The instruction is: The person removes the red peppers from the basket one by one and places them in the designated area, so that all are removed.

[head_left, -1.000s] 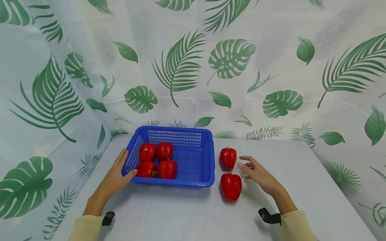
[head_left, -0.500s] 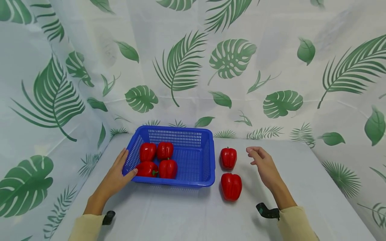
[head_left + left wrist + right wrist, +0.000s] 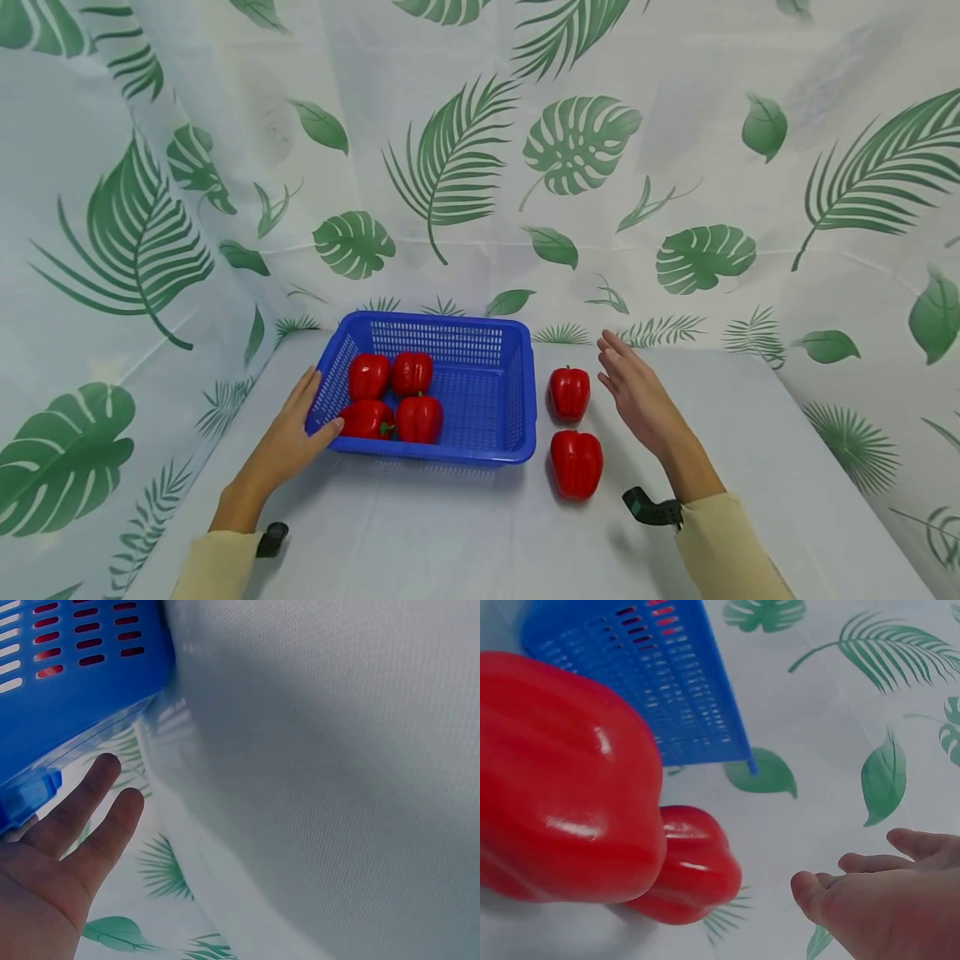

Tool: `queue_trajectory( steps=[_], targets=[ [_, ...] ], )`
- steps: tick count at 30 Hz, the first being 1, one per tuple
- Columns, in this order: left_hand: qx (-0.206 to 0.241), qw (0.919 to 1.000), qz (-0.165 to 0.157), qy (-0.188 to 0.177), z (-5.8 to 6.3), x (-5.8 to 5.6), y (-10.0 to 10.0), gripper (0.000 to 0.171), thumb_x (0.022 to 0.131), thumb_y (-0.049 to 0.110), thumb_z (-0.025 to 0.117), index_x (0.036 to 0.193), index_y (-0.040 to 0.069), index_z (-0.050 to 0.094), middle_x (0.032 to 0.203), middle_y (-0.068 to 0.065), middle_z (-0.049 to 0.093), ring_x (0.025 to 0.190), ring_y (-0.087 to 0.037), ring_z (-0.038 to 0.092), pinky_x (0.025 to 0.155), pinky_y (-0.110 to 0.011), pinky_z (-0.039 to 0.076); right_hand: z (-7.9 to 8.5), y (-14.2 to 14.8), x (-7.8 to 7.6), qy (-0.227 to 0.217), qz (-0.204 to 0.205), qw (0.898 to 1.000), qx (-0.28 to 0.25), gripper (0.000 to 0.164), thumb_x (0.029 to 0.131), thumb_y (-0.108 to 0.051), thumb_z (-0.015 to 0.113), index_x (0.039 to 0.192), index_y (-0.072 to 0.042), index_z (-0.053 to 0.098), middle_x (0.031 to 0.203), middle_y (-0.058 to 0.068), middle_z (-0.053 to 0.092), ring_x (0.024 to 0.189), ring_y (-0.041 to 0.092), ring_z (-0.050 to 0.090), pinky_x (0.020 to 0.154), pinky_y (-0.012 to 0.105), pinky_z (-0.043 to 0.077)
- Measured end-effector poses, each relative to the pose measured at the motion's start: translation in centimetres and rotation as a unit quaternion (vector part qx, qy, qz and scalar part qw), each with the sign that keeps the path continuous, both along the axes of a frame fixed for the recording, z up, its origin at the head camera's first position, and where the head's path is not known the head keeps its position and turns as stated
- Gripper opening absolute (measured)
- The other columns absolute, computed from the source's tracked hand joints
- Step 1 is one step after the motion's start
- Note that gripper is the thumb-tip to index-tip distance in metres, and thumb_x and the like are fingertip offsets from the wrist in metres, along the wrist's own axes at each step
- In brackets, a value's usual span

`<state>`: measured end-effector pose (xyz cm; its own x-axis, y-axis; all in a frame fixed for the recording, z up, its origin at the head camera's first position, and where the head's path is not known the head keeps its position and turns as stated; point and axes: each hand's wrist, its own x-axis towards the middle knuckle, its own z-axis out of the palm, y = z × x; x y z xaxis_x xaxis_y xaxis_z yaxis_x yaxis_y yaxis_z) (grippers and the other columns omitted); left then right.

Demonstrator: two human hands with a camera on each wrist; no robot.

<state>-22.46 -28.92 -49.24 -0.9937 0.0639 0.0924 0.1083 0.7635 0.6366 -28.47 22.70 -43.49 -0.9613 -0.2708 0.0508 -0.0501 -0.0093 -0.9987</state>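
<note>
My left hand (image 3: 287, 442) rests against the left end of the blue plastic basket (image 3: 468, 455), its thumb on the front corner of the rim. In the left wrist view two straight fingers (image 3: 105, 838) spread out below the rim. Red bell peppers, several of them, lie in the basket's left half, one (image 3: 420, 418) near the front wall. My right hand (image 3: 637, 400) hovers with extended fingers to the right of two more bell peppers, holding nothing. The farther bell pepper (image 3: 569, 393) is closest to it; the nearer bell pepper (image 3: 576, 465) looks larger.
A white table (image 3: 450, 533) carries everything. Behind and beside it hangs a white curtain (image 3: 465, 275) printed with green leaves. Each wrist wears a small black camera, such as the right camera (image 3: 651, 507).
My right hand has risen away from the two loose peppers, and its bent fingers have straightened. The left hand, basket and peppers have stayed in place.
</note>
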Motion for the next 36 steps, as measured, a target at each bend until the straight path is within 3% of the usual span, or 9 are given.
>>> queue_trajectory(
  steps=[10,20,36],
  targets=[
    [0.003,1.0000,-0.001,-0.001,0.0,-0.2,0.1,0.099,0.102,0.046,0.066,0.172,0.003,0.010,0.178,-0.021,0.005,0.158,-0.053,0.014,0.112,-0.077,0.030,1.1,-1.7,-1.3,0.023,0.013,0.999,0.033,0.070,0.116,-0.036,0.043,0.173,-0.009,0.014,0.178,0.014,0.017,0.163,0.039,0.013,0.129,0.055,0.016],
    [-0.001,1.0000,0.003,-0.003,-0.1,-0.3,0.0,0.099,0.102,0.047,0.066,0.172,0.004,0.010,0.178,-0.020,0.004,0.158,-0.053,0.014,0.111,-0.076,0.032,2.5,-4.1,-2.7,0.039,0.033,0.998,0.035,0.071,0.114,-0.038,0.049,0.172,-0.007,0.020,0.176,0.016,0.024,0.161,0.039,0.022,0.128,0.056,0.022],
    [0.004,1.0000,0.006,-0.006,-0.1,-0.2,0.0,0.099,0.101,0.045,0.066,0.172,0.004,0.011,0.178,-0.021,0.005,0.158,-0.054,0.014,0.111,-0.078,0.030,3.4,-8.0,-4.9,-0.002,0.063,0.998,-0.005,0.070,0.115,-0.036,0.047,0.170,-0.001,0.020,0.175,0.018,0.025,0.161,0.037,0.024,0.128,0.050,0.026]
  ],
)
